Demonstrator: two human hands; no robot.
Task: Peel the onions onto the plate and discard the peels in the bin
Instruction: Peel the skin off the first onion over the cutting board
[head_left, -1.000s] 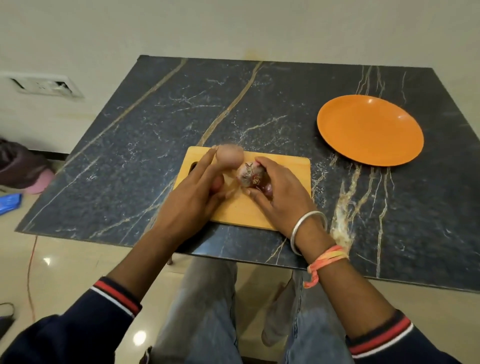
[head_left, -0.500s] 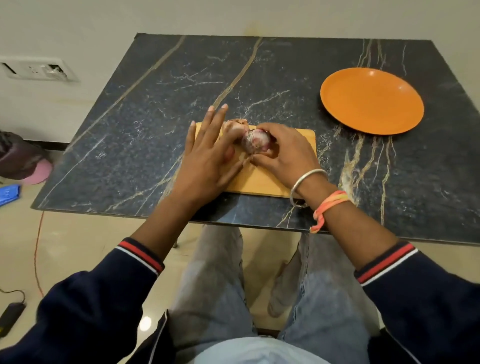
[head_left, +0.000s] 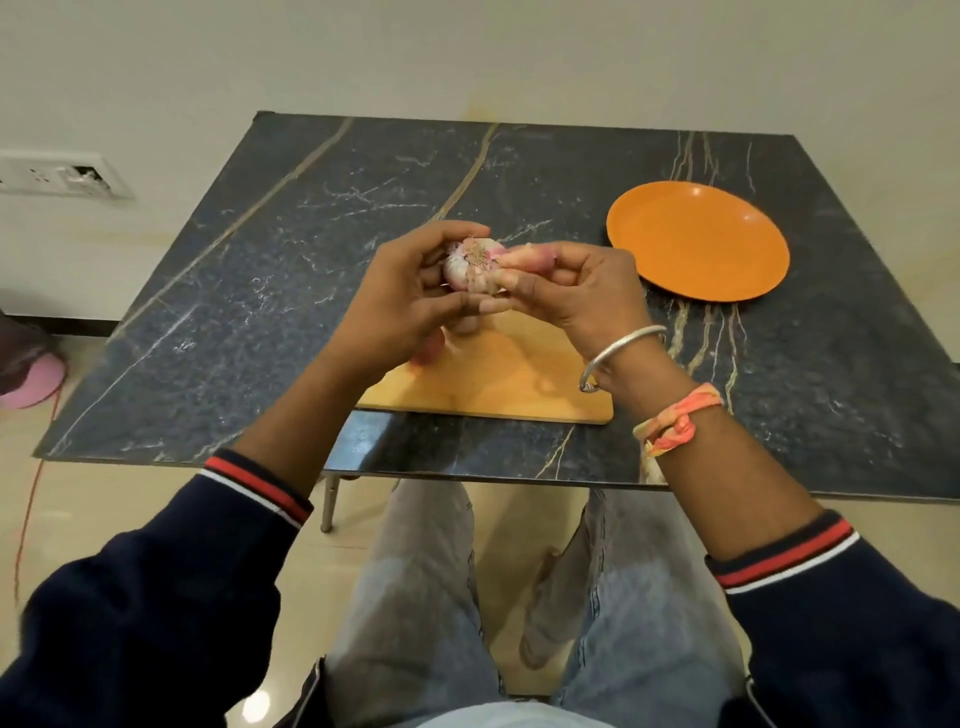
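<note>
Cradling an onion (head_left: 470, 265) above the cutting board (head_left: 493, 384), the left hand (head_left: 405, 301) curls round it while the right hand (head_left: 582, 291) pinches a loose strip of skin (head_left: 527, 255) — best drawn off slowly, close to the bulb — the orange plate (head_left: 696, 239) just to the right.

Orange plate (head_left: 696, 241), pale pink-white onion (head_left: 470, 262) — black, gold-veined marble table (head_left: 519, 171)

Both hands have risen off the cutting board (head_left: 498, 379) to hover above its far edge. The left hand (head_left: 400, 306) lay flat a second ago and now cups the onion (head_left: 470, 262) that the right hand (head_left: 582, 296) gripped on the board; its root end faces the camera. The right hand now pinches a pink strip of peel (head_left: 527, 257) beside it.
</note>
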